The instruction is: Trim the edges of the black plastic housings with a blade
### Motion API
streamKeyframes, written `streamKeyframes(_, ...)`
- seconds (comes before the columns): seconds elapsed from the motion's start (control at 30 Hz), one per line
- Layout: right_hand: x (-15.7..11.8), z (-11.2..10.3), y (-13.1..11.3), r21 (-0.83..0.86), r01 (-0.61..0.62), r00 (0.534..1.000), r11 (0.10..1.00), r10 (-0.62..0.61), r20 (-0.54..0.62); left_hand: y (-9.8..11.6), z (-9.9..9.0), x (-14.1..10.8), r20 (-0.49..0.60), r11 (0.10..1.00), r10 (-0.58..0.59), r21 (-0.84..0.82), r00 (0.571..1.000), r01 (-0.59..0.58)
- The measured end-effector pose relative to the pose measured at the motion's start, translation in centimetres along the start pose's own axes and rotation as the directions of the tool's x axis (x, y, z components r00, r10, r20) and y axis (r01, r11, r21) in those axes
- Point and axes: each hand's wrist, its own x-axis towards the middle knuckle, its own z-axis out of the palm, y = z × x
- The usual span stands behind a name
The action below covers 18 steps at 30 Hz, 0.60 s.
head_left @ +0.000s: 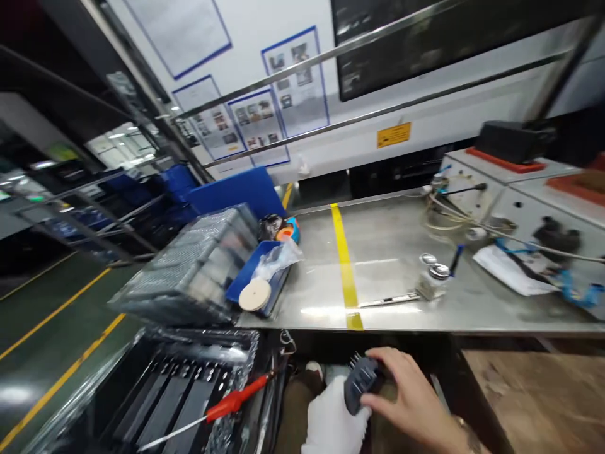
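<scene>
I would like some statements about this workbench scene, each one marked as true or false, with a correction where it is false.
1. The left hand wears a white glove. True.
2. The right hand is bare and touches a dark plastic part. True.
3. The dark part is held above the top of the steel table. False: it is held lower than the table's front edge.
4. A green stripe runs across the table. False: the stripe is yellow.
5. A screwdriver with a red handle lies on the dark tray at the lower left. True.
6. The round white disc lies in a red tray. False: it rests on a blue tray.
</scene>
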Motion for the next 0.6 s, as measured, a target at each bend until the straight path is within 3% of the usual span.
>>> streamKeyframes(0.07,3.3,-1.0,2.2,-0.019,-0.016,0.997,1.0,0.018,0.073,-1.2,-1.5,-0.6,0.04,0.956,-0.035,-0.291,0.999,0.045)
streamKeyframes(0.13,6.7,-2.3,5.4,-0.086,-0.089,0.991,0.992,0.097,0.097,-2.1,-2.8,-1.3,0.048,0.842,-0.035,-0.536,0.998,0.055)
streamKeyframes(0.23,10.8,-3.6,9.4,-0.21,-0.188,0.971,0.96,0.214,0.109,-2.4,-4.2,-2.3,0.021,0.718,-0.003,-0.696,1.0,0.017)
streamKeyframes(0.3,12.2,-4.0,10.8,-0.264,-0.221,0.956,0.939,0.263,0.132,-2.0,-5.0,-2.8,-0.007,0.656,0.034,-0.754,0.999,-0.028)
streamKeyframes(0.43,12.6,-4.6,11.2,-0.286,-0.305,0.921,0.908,0.358,0.155,-1.2,-6.1,-3.6,-0.024,0.545,0.069,-0.836,0.997,-0.058)
streamKeyframes(0.6,10.9,-6.0,9.1,-0.128,-0.417,0.893,0.9,0.431,0.125,-1.2,-6.5,-3.8,0.01,0.523,0.037,-0.852,0.999,-0.01)
